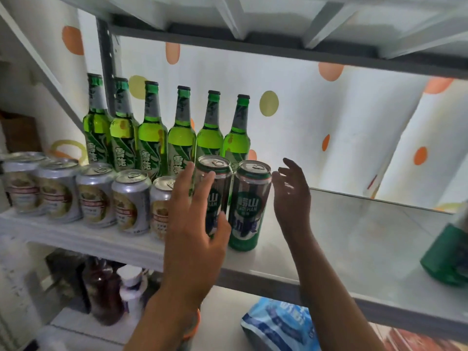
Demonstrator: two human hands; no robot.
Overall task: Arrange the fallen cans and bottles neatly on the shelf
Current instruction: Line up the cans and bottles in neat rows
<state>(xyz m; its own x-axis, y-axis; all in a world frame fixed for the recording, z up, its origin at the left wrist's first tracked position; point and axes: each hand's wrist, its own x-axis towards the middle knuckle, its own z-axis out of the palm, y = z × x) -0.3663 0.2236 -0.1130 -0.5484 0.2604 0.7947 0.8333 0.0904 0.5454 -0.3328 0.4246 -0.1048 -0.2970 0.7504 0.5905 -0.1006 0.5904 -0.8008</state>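
Your left hand (196,214) is spread flat in the middle of the frame, fingers straight, in front of the left of two tall green cans (217,196); whether the palm actually touches it you cannot tell. Your right hand (291,196) hovers just to the right of the second tall can (249,206), fingers loosely curled and holding nothing.

Both cans stand upright on the shelf (354,239), at the right end of a row of silver cans (96,196) that runs to the left edge. Behind them, six green glass bottles (154,138) stand in a line.

At the far right edge a green can (445,254) sits tilted and blurred; it looks like the next thing to right.

Judging by their shape, these tall cans are thin-walled: stiff if full, easily dented if empty, and top-heavy enough to tip when nudged high up. Take hold around the mid-body with thumb opposite fingers, not by the rim. The metal is smooth and may be slippery. The bottles are heavier and breakable, so keep knuckles clear of them.
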